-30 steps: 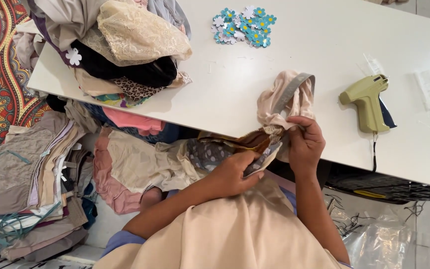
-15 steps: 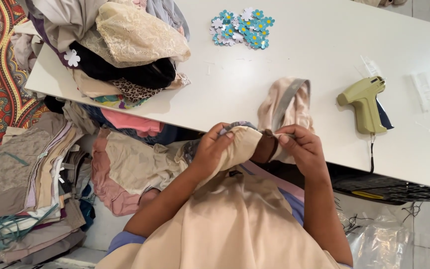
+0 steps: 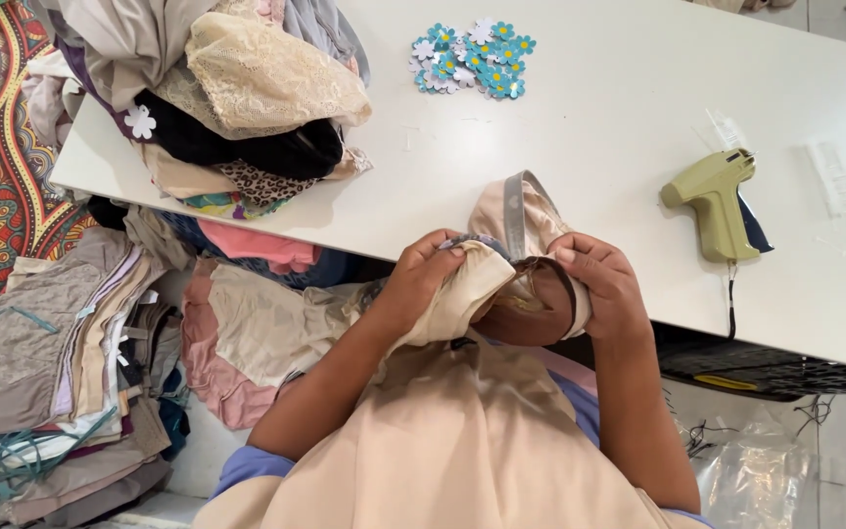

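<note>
Left hand (image 3: 423, 279): fingers curled, clamped on the left edge of a beige garment (image 3: 501, 250) at the table's near edge.
Right hand (image 3: 604, 284): closed on the same garment's right side, thumb on top; knuckles face the camera.
Garment: bunched between both hands, part raised off the table (image 3: 619, 127), part hanging towards the lap; a grey strap (image 3: 514, 211) runs up its middle.
Hands: near each other, not touching; cloth spans the gap.
Tagging gun (image 3: 717, 201): olive green, lies flat on the table to the right of the right hand, apart from it.
Paper flowers (image 3: 472, 59): blue and white, a loose cluster at the far side of the table.
Clothes pile (image 3: 227, 98): lace, black and leopard-print pieces heaped on the table's left end.
Floor stack (image 3: 61, 362): folded garments below the table, left.
Rug (image 3: 2, 147): red, patterned, far left.
</note>
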